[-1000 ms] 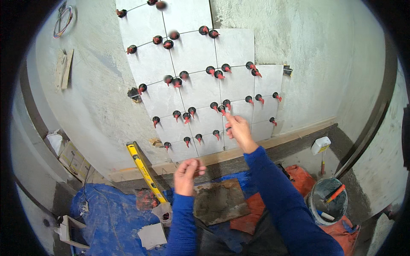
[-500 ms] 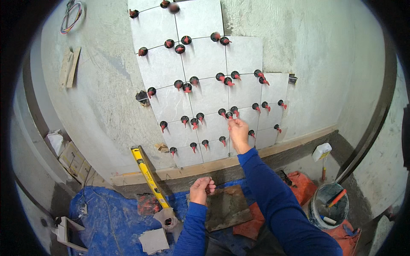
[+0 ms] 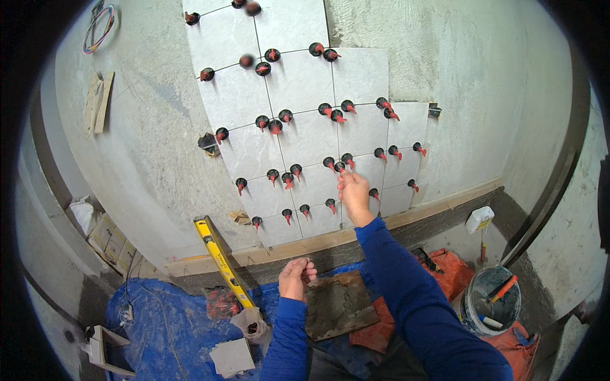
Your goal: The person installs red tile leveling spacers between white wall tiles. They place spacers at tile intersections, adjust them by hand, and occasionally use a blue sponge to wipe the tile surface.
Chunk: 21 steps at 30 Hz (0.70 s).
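Two blue sleeves (image 3: pixel 406 279) come up from the lower edge, the left one reaching less far. Its left hand (image 3: pixel 296 277) sits low, above the edge of a stained brown board (image 3: pixel 343 305) on the floor, fingers curled in and the thumb close against them; I cannot tell whether anything is held there. Farther out, the right hand (image 3: pixel 354 198) is raised to the wall, thumb and fingers drawn together around the lower part of a tile clip (image 3: pixel 340 167). That clip lies right at the right fingertips and well apart from the left hand, above it and to its right. It is a round black disc with a red handle, the handle's tip partly hidden by the fingers, and it stands out from the tile face near a crossing of joints. Just beside it, above left and above right, are two neighbouring clips (image 3: pixel 347 159) of the same kind, their red handles slanting downward. Behind them the pale grey tiles (image 3: pixel 363 130) have faint veining and thin dark joints, with more black-and-red clips dotted along these lines. Past the tiles' stepped right edge, rough plaster (image 3: pixel 467 70) shows, whitish with a greenish cast.
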### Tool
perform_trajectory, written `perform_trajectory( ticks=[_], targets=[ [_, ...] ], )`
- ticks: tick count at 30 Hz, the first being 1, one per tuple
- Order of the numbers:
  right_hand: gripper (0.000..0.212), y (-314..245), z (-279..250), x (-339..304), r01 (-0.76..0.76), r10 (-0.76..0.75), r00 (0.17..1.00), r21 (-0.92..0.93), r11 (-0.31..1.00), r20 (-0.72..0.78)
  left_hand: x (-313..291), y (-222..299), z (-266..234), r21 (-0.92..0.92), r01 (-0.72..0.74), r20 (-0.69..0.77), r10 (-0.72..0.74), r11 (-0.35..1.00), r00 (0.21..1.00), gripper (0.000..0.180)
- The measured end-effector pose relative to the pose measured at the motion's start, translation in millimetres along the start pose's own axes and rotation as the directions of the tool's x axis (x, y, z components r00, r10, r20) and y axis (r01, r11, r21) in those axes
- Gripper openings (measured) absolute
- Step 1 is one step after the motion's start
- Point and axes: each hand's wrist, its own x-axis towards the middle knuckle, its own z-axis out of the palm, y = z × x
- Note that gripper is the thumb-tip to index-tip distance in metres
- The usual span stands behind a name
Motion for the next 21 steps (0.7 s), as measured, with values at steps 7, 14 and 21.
perform_trajectory(
  ticks=[7,14,21],
  targets=[
    [0.027,-16,11,4,-0.268,0.277,0.959,0.121,0.956,-0.063,1,0,0,0.006,0.004,0.002,-0.004,1.0,1.0,0.016],
    [0.022,-12,29,11,-0.167,0.207,0.973,0.309,0.936,-0.102,1,2,-4,-0.016,0.008,-0.001,-0.008,1.0,1.0,0.016],
    [0.02,-3,38,16,-0.09,0.186,0.965,0.433,0.897,-0.184,-4,8,-7,-0.025,0.02,-0.01,-0.02,0.999,1.0,0.017]
  ],
)
